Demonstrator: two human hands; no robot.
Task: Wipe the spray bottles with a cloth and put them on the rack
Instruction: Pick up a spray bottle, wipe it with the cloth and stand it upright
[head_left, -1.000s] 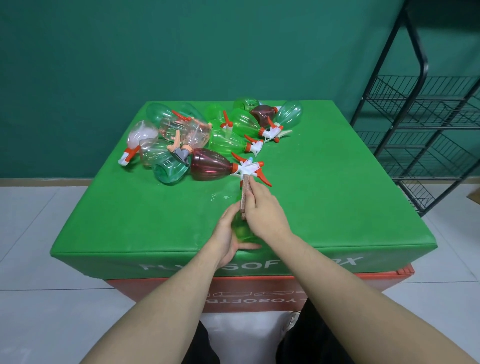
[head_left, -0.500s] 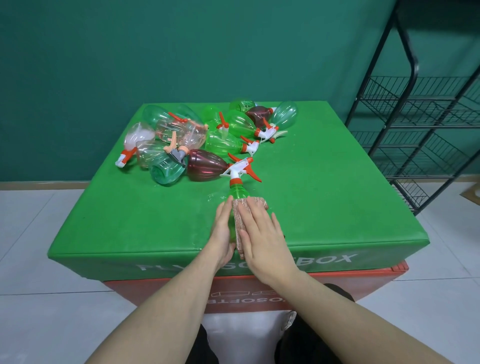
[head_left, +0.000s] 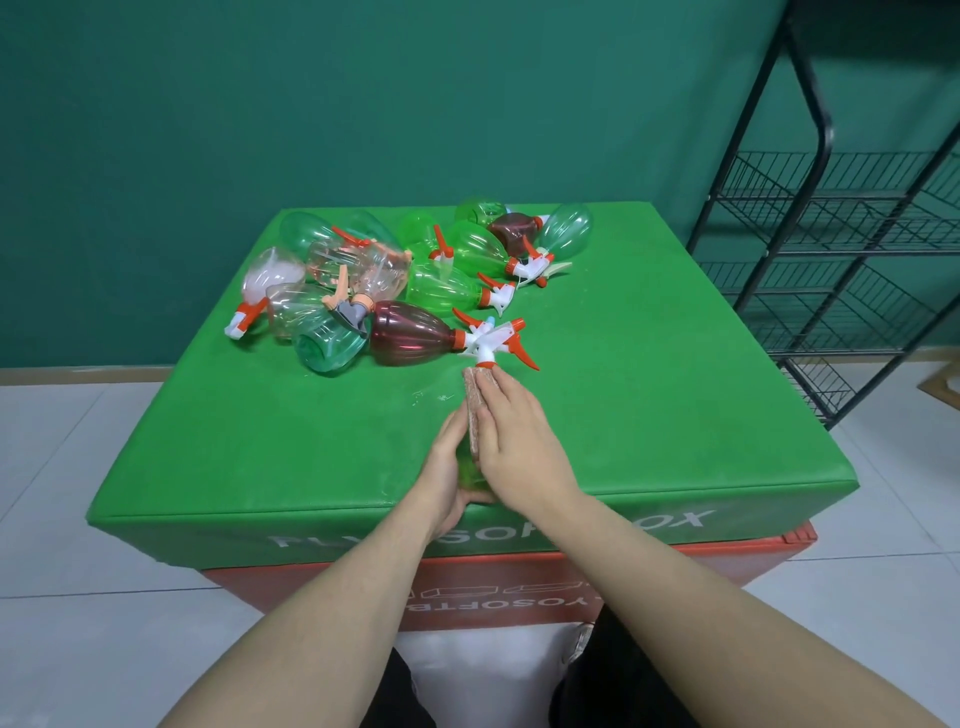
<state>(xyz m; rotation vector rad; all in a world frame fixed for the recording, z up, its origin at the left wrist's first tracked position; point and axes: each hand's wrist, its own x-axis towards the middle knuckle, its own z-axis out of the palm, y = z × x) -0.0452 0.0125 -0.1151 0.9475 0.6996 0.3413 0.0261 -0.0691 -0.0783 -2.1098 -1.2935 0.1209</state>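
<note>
1. A green padded box fills the middle, white lettering on its near face (partly hidden).
2. Under it sits a red box.
3. Behind stands a dark green wall.
4. White floor tiles surround both.

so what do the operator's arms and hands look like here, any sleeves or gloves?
Both forearms are bare right to the bottom of the picture: no sleeves in view. The left hand and right hand wear no gloves, and no watch, rings or bands show. No markers or cables on them.

Staged indoor room: teal wall, tiled floor, foam box, wire rack
</note>
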